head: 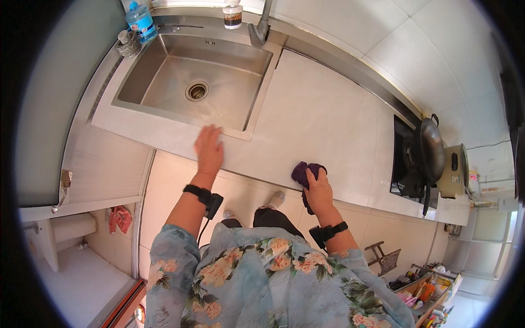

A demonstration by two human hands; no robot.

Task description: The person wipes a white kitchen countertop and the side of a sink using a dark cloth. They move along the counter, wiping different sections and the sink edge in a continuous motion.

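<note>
My right hand (319, 192) grips a dark purple cloth (304, 174) on the white countertop (328, 123), close to its front edge. Part of the cloth hangs below my palm. My left hand (209, 149), slightly blurred, is over the front rim of the stainless steel sink (201, 82), its fingers apart and holding nothing. The sink basin has a drain (197, 91) in its floor. Black straps with small devices are round both wrists.
A grey faucet (258, 35), a seasoning jar (233, 16), a blue-labelled bottle (140, 22) and a stone mortar (128, 45) stand around the sink. At the right, a wok (428, 149) leans over a black cooktop (402, 135), beside a beige appliance (452, 172).
</note>
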